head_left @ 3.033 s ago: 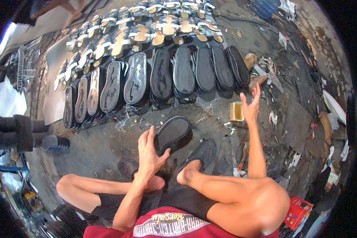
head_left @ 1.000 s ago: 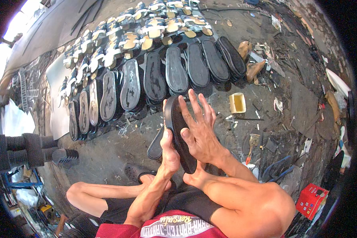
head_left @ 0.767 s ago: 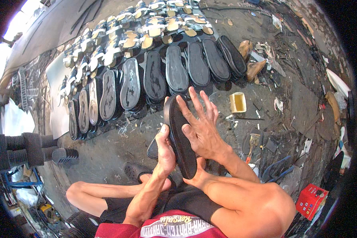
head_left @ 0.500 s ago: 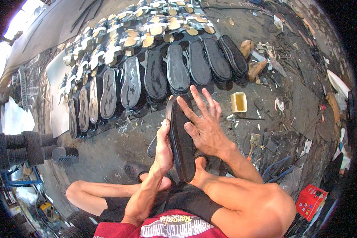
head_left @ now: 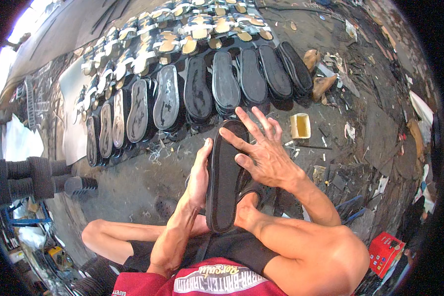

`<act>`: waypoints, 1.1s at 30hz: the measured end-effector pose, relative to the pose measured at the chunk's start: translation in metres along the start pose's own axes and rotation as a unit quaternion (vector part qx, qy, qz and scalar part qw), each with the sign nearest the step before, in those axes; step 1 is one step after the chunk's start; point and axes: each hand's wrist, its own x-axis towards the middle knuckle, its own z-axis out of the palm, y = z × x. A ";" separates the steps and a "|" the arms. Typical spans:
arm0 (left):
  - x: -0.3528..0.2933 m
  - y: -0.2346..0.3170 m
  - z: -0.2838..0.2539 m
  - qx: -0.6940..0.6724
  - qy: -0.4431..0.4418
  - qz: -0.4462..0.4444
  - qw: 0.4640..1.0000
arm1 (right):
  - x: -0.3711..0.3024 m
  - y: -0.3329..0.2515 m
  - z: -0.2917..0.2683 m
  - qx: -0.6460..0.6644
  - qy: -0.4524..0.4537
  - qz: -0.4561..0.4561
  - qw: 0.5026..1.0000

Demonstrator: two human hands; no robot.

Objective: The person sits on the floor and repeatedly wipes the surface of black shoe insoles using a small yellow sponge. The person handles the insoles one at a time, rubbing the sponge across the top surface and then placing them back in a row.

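Observation:
A black shoe sole [head_left: 224,185] stands upright over my lap, its flat face turned toward me. My left hand [head_left: 198,176] grips it from the left, the thumb stretched along the edge and the other fingers hidden behind it. Over the upper right of the sole is my right hand [head_left: 267,157], open with fingers spread. Its index fingertip rests on the face near the top, and the thumb lies by the right edge.
Stacks of black soles [head_left: 197,89] form a curved row in front, with rows of sandal uppers [head_left: 200,30] beyond. At right stand a tub of yellowish liquid [head_left: 300,127], brown shoe lasts [head_left: 324,85] and a red box [head_left: 386,254]. More soles are piled at left [head_left: 22,182].
The sole has turned so that more of its flat face shows toward me. My right hand has shifted slightly right, still spread; my left hand keeps its grip.

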 end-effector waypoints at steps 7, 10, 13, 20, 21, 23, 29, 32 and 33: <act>0.001 0.002 -0.010 -0.004 -0.002 -0.030 1.000 | -0.002 -0.005 0.000 -0.025 -0.009 -0.036 0.999; 0.000 0.004 -0.013 0.011 0.001 -0.048 0.999 | -0.003 -0.005 -0.002 -0.032 -0.017 -0.055 0.998; 0.002 0.005 -0.016 0.013 -0.009 -0.051 0.999 | -0.004 -0.007 -0.002 -0.040 -0.022 -0.065 0.997; 0.006 0.002 -0.026 -0.025 -0.011 -0.061 0.998 | -0.007 -0.011 -0.004 -0.023 -0.050 -0.094 0.994; 0.006 0.003 -0.024 -0.028 0.005 -0.063 0.998 | -0.008 -0.012 -0.005 -0.019 -0.055 -0.097 0.994; 0.005 0.006 -0.016 -0.034 0.037 -0.068 0.996 | -0.010 -0.013 -0.005 -0.017 -0.063 -0.102 0.993; 0.015 -0.003 -0.032 -0.012 0.045 -0.039 0.998 | -0.013 -0.018 -0.005 -0.010 -0.074 -0.113 0.991; 0.014 0.000 -0.029 -0.009 0.047 -0.049 0.998 | -0.014 -0.021 -0.008 -0.006 -0.081 -0.118 0.990; 0.014 0.000 -0.030 -0.001 0.046 -0.045 0.998 | -0.014 -0.022 -0.009 -0.004 -0.081 -0.119 0.990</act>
